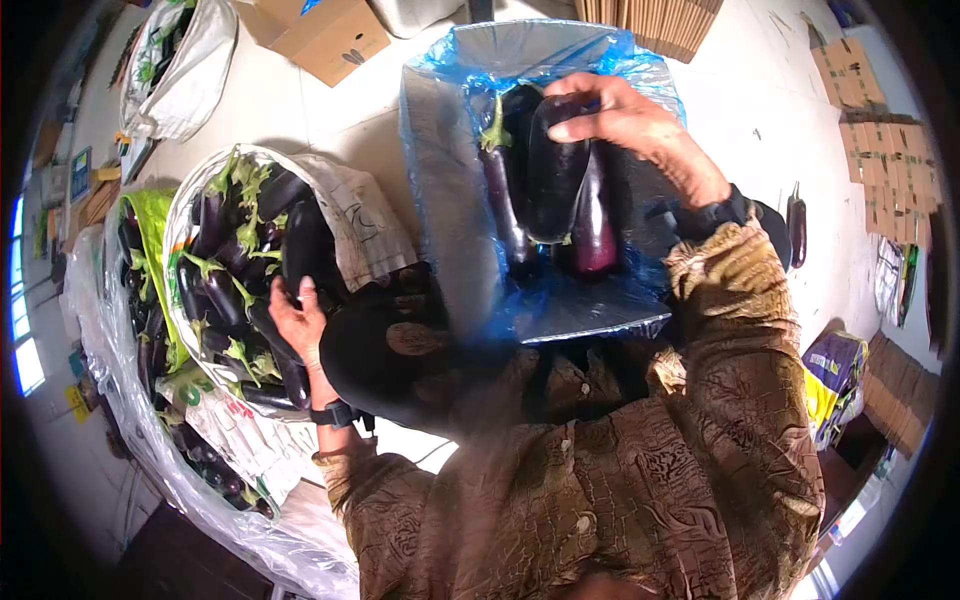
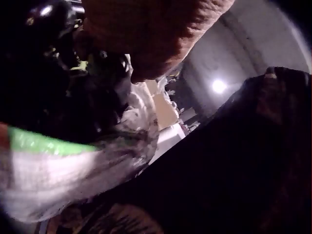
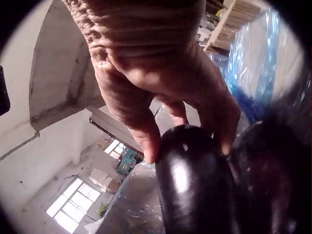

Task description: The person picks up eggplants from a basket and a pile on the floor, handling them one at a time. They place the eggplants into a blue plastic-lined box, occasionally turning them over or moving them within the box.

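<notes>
My right hand (image 1: 625, 120) pinches the upper end of a dark, glossy eggplant (image 1: 558, 185) over a box (image 1: 440, 200) lined with blue plastic. In the right wrist view, the thumb and fingers straddle the rounded end of that eggplant (image 3: 187, 180). Other eggplants lie in the box, one with a green stem (image 1: 495, 135) at the left and a purple one (image 1: 595, 225) beside the held one. My left hand (image 1: 300, 325) is in a white sack (image 1: 345, 205) of eggplants, thumb and fingers round the lower end of a large dark eggplant (image 1: 305, 245). Its fingertips are partly hidden.
Left of the white sack are a green bag (image 1: 155, 230) and clear plastic sheeting (image 1: 120, 370) with more eggplants. Another sack (image 1: 190, 90) and an open cardboard box (image 1: 335, 45) stand farther back. A lone eggplant (image 1: 797, 230) lies on the floor at right, near stacked flat cardboard (image 1: 890, 150).
</notes>
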`<state>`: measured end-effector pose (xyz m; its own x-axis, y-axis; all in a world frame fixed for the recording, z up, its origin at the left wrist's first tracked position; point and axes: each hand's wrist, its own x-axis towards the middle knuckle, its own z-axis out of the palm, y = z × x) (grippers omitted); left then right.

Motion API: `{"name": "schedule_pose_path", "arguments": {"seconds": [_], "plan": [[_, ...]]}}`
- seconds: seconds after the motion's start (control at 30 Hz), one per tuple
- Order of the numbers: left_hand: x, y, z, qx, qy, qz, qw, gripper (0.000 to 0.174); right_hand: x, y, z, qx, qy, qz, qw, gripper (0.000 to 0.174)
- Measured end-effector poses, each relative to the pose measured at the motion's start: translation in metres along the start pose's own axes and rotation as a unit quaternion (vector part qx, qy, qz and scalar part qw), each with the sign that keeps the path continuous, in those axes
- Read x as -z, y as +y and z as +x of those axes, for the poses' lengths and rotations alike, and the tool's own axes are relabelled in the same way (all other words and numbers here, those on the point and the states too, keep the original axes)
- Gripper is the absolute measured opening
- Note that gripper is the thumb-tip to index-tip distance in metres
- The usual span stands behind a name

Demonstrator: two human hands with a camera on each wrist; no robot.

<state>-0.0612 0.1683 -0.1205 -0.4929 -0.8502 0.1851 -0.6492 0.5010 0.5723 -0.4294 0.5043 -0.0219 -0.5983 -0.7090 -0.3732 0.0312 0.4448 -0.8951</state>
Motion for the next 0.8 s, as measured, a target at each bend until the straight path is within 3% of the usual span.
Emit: {"name": "schedule_pose_path", "arguments": {"seconds": [0.03,0.1,0.17,0.2,0.23,0.3,0.37,0.43,0.5,0.57,0.63,0.7,0.77,0.8], "plan": [[0.007,0.005,0.006,-0.029,0.010,-0.005,1.000,0.051,0.002,-0.011,-0.014,-0.047,0.040,0.033,0.998,0.044],[0.024,0.035,0.018,-0.034,-0.065,-0.026,0.997,0.045,0.006,0.013,-0.008,-0.011,-0.001,0.036,0.999,0.045],[0.021,0.072,0.025,0.011,-0.134,-0.025,0.991,0.040,-0.022,0.010,-0.006,-0.032,-0.007,-0.024,0.999,0.054],[0.009,0.064,0.027,-0.048,-0.158,-0.033,0.986,0.046,-0.037,0.002,-0.007,-0.054,0.015,-0.063,0.996,0.068],[0.006,0.057,0.032,-0.097,-0.233,0.081,0.964,0.060,-0.046,0.008,0.003,-0.054,-0.002,-0.073,0.996,0.084],[0.000,0.051,0.028,-0.114,-0.238,0.043,0.964,0.072,-0.069,0.011,0.012,-0.080,0.017,-0.169,0.982,0.092],[0.010,0.066,0.023,-0.103,-0.250,0.044,0.962,0.074,-0.084,0.015,0.013,-0.087,0.105,-0.179,0.974,0.101],[0.014,0.055,0.025,-0.126,-0.237,0.055,0.962,0.072,-0.099,0.017,0.015,-0.126,0.087,-0.271,0.950,0.109],[0.018,0.044,0.037,-0.110,-0.244,-0.012,0.963,0.053,-0.112,0.017,0.006,-0.114,0.100,-0.302,0.941,0.110],[0.036,0.092,0.037,-0.099,-0.232,-0.017,0.967,0.045,-0.113,0.022,0.010,-0.106,0.098,-0.306,0.941,0.112],[0.047,0.126,0.043,-0.171,-0.229,-0.011,0.958,0.039,-0.110,0.022,0.015,-0.134,0.095,-0.272,0.948,0.111],[0.063,0.175,0.042,-0.144,-0.264,-0.059,0.952,0.037,-0.097,0.039,0.029,-0.116,0.093,-0.198,0.969,0.114],[0.074,0.210,0.039,-0.173,-0.306,-0.104,0.930,0.037,-0.064,0.033,0.025,-0.164,0.005,0.048,0.985,0.100],[0.082,0.223,0.041,-0.212,-0.359,-0.101,0.903,0.041,-0.052,0.025,0.014,-0.122,-0.026,0.160,0.979,0.091]]}}
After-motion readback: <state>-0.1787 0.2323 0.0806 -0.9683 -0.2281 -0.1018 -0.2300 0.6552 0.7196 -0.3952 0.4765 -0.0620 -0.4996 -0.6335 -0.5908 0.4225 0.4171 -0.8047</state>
